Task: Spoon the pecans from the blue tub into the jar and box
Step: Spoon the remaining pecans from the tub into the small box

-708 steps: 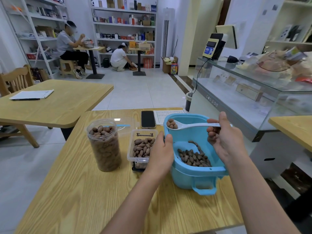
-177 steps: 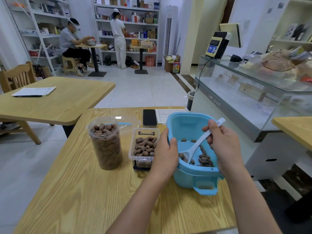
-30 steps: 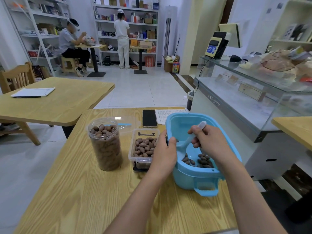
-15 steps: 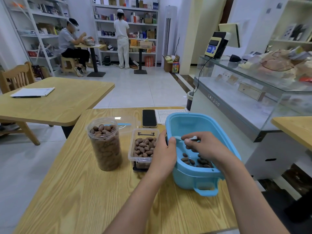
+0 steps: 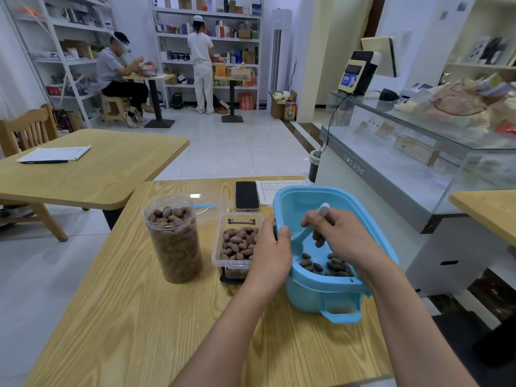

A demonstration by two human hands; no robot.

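Pecans (image 5: 325, 265) lie few in the tub (image 5: 332, 291). Your right hand (image 5: 342, 237) grips the spoon (image 5: 304, 233); your left hand (image 5: 272, 248) clasps the rim. Overloading may spill some beside the brimming box (image 5: 238, 245).

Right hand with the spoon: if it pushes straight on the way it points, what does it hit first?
The right hand angles the white plastic spoon down and left inside the blue plastic tub. It likely meets the tub's left inner wall, by the left hand, first; depth is unclear.

Two bare forearms reach in from the near edge, with no sleeve, watch or bracelet showing on either. The left hand (image 5: 272, 254) and right hand (image 5: 344, 241) wear no gloves and no rings; the visible fingernails are short and unpainted.
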